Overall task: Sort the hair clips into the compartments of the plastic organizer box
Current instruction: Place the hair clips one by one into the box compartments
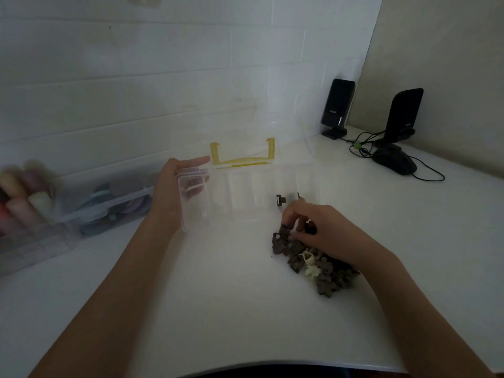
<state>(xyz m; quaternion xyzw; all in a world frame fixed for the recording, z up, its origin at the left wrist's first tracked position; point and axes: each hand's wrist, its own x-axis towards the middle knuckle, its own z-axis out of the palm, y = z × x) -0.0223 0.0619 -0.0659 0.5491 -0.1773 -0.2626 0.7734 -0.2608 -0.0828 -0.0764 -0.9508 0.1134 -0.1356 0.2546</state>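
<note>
1. My left hand (170, 192) grips the left end of the clear organizer box (245, 197), fingers wrapped round its wall and seen through the plastic. I judge this steadies the light box so it will not slide on the table (218, 296).
2. The box stands open, its lid tipped back toward the wall with the yellow latch (242, 156) pointing up, which leaves the compartments free to receive clips.
3. My right hand (321, 230) rests on the pile of hair clips (313, 263), just right of the box. Its fingers are curled and pinching at the brown clips on the near-left edge; I cannot tell whether one is actually caught.
4. One dark clip (281, 200) already lies in a right-hand compartment.
5. Most of the pile is brown, with a pale clip (311, 264) among them, so sorting has barely begun.
</note>
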